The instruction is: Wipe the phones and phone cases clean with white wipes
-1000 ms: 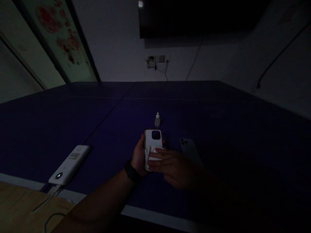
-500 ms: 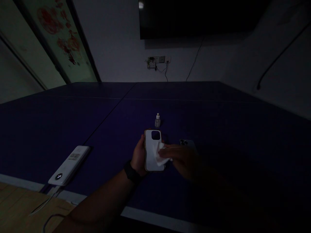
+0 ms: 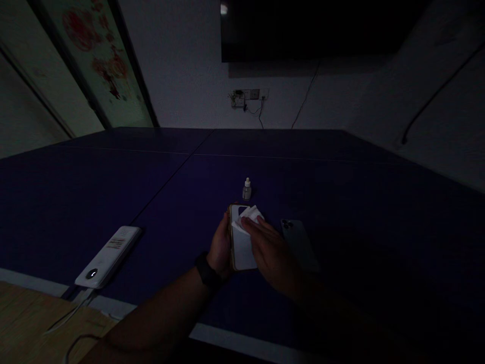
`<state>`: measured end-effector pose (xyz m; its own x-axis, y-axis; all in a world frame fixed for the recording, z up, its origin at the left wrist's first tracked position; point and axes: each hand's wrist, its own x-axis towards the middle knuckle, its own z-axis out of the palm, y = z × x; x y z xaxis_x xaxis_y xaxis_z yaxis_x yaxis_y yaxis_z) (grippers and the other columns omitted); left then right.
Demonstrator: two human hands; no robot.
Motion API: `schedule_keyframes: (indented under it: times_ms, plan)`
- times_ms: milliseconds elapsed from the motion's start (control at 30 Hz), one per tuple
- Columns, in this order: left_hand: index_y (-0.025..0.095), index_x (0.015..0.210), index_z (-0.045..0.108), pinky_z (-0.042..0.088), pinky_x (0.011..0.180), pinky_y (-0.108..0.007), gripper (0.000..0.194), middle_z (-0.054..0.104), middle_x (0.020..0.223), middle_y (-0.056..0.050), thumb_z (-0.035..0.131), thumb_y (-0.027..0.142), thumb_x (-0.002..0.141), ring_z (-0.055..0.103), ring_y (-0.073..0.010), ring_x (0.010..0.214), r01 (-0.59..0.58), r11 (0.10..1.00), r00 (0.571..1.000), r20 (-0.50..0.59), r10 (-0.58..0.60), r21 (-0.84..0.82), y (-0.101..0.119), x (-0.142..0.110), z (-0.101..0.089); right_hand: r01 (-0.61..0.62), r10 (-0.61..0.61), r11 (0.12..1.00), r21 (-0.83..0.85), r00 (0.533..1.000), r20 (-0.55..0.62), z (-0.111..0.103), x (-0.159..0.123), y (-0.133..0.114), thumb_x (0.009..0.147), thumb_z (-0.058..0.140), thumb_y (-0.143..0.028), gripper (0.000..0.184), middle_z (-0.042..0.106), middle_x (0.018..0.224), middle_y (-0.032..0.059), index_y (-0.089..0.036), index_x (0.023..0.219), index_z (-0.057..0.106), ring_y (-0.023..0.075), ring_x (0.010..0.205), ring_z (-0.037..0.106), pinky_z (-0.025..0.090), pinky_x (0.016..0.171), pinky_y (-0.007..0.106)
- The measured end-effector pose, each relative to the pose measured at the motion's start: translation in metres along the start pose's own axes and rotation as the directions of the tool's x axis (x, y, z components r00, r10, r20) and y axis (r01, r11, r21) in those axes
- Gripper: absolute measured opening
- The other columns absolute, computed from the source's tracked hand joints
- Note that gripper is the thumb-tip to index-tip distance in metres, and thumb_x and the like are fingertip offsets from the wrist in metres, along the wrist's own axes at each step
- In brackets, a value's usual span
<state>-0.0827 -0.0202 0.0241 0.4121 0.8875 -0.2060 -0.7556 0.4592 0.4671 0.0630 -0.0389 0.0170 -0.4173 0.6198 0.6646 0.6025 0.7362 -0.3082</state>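
Near the front of the dark blue tabletop (image 3: 170, 202), the person is found working on a phone in a white case (image 3: 242, 253), which is held up off the surface at a slight tilt, its gold-toned edge showing along the left side. The left hand (image 3: 222, 247) supports it from beneath, partly closed, with fingers curled around that edge. A black watch band (image 3: 206, 270) is noted on the left wrist. The right hand (image 3: 271, 250) lies nearly flat with fingers together, pressing a folded white cloth (image 3: 248, 216) against the upper back of the case, over the camera cut-out.

Step in hand is assessed as wiping the case back. The lower back is bare of cloth, so the next move appears to call for drawing the cloth down across that area. Whether the surface is wet cannot be determined in this light.

Just beyond the case stands a small dropper bottle (image 3: 247, 189), upright and apart from both hands. To the right lies a second phone (image 3: 299, 245) without a visible case, just beside the right hand. Well to the left lies a white power bank (image 3: 108, 257) with a lit display, a cable running from its near end.
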Motion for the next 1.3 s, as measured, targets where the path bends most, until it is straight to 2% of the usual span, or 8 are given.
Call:
schedule_keyframes:
  times_ms: [200,467,667,767,867,967,1200,1300]
  plan:
    - [0.013,0.108,0.074,0.054,0.088,-0.032,0.053,0.076,0.093,-0.01,0.043,0.056,0.103,0.072,-0.0206,0.083,-0.046,0.998,0.995,-0.087,0.042,-0.037,0.005,-0.001,0.003,0.198,-0.192,0.98,-0.019,0.967,0.165,-0.001,0.002,-0.004,0.084,0.04,0.004,0.069,0.064,0.144,0.0146,-0.013,0.15,0.049,0.0228,0.14,0.055,0.039,0.123,0.053]
    - [0.014,0.115,0.072,0.052,0.098,-0.035,0.054,0.077,0.104,-0.011,0.037,0.054,0.105,0.073,-0.0221,0.094,-0.08,0.995,0.994,-0.085,0.075,-0.058,0.0,0.0,0.012,0.098,-0.076,0.985,-0.144,0.986,0.149,0.001,0.005,-0.004,0.082,0.038,0.006,0.068,0.057,0.148,0.0247,-0.003,0.148,0.046,0.0292,0.143,0.051,0.036,0.123,0.06]
    - [0.018,0.119,0.07,0.054,0.093,-0.034,0.048,0.076,0.094,-0.007,0.039,0.052,0.106,0.073,-0.02,0.085,-0.15,0.988,0.982,-0.123,0.145,-0.039,0.002,0.0,0.01,0.094,-0.091,0.996,-0.008,0.98,0.176,-0.001,0.002,-0.004,0.081,0.039,0.006,0.074,0.066,0.14,0.0155,-0.015,0.152,0.042,0.0236,0.133,0.062,0.029,0.126,0.059]
    - [0.016,0.119,0.07,0.052,0.099,-0.036,0.051,0.077,0.1,-0.009,0.038,0.053,0.105,0.073,-0.0222,0.095,-0.136,0.99,0.987,-0.089,0.133,-0.035,0.0,0.0,0.011,0.055,-0.038,0.995,-0.086,0.981,0.192,0.003,0.001,-0.004,0.082,0.038,0.006,0.071,0.057,0.148,0.0232,-0.005,0.151,0.041,0.0282,0.144,0.05,0.027,0.126,0.062]
    - [0.015,0.116,0.072,0.049,0.104,-0.037,0.05,0.076,0.104,-0.01,0.045,0.055,0.103,0.072,-0.0245,0.104,-0.138,0.99,0.987,-0.083,0.135,-0.028,0.0,-0.001,0.011,0.079,-0.063,0.995,-0.059,0.97,0.235,0.003,0.003,-0.003,0.08,0.038,0.007,0.077,0.052,0.154,0.02,-0.008,0.155,0.037,0.0262,0.15,0.041,0.028,0.127,0.058]
    - [0.014,0.115,0.072,0.05,0.104,-0.038,0.051,0.076,0.105,-0.011,0.049,0.057,0.101,0.071,-0.0261,0.107,-0.117,0.993,0.99,-0.076,0.115,-0.028,0.001,-0.001,0.011,0.105,-0.104,0.994,0.007,0.971,0.216,-0.003,0.005,-0.001,0.08,0.038,0.007,0.077,0.065,0.143,0.0122,-0.016,0.153,0.043,0.0212,0.136,0.059,0.024,0.129,0.057]
    - [0.016,0.123,0.07,0.051,0.101,-0.035,0.053,0.077,0.105,-0.01,0.044,0.056,0.103,0.073,-0.0236,0.101,-0.101,0.995,0.992,-0.079,0.098,-0.023,-0.001,-0.003,0.011,0.122,-0.089,0.987,-0.107,0.96,0.266,-0.003,0.007,0.0,0.077,0.038,0.009,0.075,0.051,0.154,0.0202,-0.006,0.15,0.045,0.025,0.149,0.042,0.029,0.127,0.057]
    - [0.015,0.113,0.073,0.052,0.1,-0.036,0.051,0.077,0.097,-0.009,0.046,0.056,0.102,0.074,-0.0238,0.095,-0.079,0.997,0.993,-0.092,0.077,-0.023,0.001,-0.002,0.009,0.187,-0.171,0.982,-0.028,0.942,0.29,-0.009,0.008,0.004,0.078,0.041,0.006,0.07,0.06,0.148,0.0158,-0.01,0.145,0.052,0.0219,0.142,0.053,0.03,0.127,0.055]
